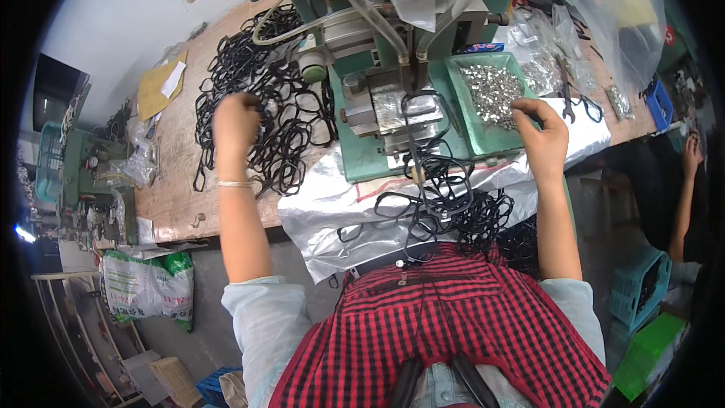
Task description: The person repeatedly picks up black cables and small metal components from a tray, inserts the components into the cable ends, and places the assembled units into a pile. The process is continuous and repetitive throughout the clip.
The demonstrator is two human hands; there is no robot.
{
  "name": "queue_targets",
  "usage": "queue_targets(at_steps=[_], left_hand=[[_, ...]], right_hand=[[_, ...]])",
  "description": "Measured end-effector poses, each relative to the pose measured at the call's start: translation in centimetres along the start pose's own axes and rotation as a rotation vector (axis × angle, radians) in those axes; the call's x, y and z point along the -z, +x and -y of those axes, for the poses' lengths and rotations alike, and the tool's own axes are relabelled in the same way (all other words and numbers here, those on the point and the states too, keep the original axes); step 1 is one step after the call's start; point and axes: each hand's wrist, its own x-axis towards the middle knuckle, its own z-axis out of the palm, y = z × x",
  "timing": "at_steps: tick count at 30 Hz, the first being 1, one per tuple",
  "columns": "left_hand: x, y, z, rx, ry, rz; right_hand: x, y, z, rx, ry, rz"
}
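Black frames (281, 153): lying in a loose heap below the left hand and spreading to its right; we are reading them as thin, open, spectacle-like loops.
Left hand (237, 121): hanging over the heap's left part, fingers bent down; we are not making out whether they are closing on a loop.
Right hand (545, 136): standing well apart from the left, thumb and fingertips drawn near each other; whether anything is sitting between them, we are unable to tell.
Metal bits (492, 91): lying just left of the right fingertips, inside a green tray (483, 142); we are judging them light, hard and slick, likely to be slipping from a lax pinch.
Machine (400, 109): standing between the two hands, its metal fixture facing us.
Second cluster (453, 215): hanging nearer our body, between the hands; its loops are crossing one another.
Frame weight: we are guessing very light, hardly loading the fingers.
Frame rims: we are expecting smooth, springy plastic, bending a little and perhaps cracking under a hard twist.
Heap tangle: loops are overlapping, so we are reckoning on neighbours coming along with a quick pull.
Frame hold: we are favouring a thumb-and-forefinger pinch on one outer rim, lifting clear of the others.
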Motion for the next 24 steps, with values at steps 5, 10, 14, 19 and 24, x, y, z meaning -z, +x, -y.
queue_targets(at_steps=[5, 10, 14, 19, 24], left_hand=[[3.4, 1.2, 1.3, 0.127, 0.017, 0.158], [3.7, 0.4, 0.0, 0.071, 0.332, 0.304], [5.2, 1.6, 2.6, 0.033, 0.094, 0.223], [4.2, 0.4, 3.0, 0.056, 0.118, 0.34], [0.9, -6.5, -3.2, -0.14, -0.904, -0.767]], right_hand=[[-3.1, 1.9, 7.2, 0.164, 0.252, 0.312], [-8.5, 2.2, 8.6, 0.054, 0.5, 0.295], [-8.7, 1.8, 9.1, 0.004, 0.601, 0.293], [-9.6, 1.2, 10.2, -0.082, 0.765, 0.326], [-7.3, -0.6, 11.8, -0.071, 0.616, 0.356]])
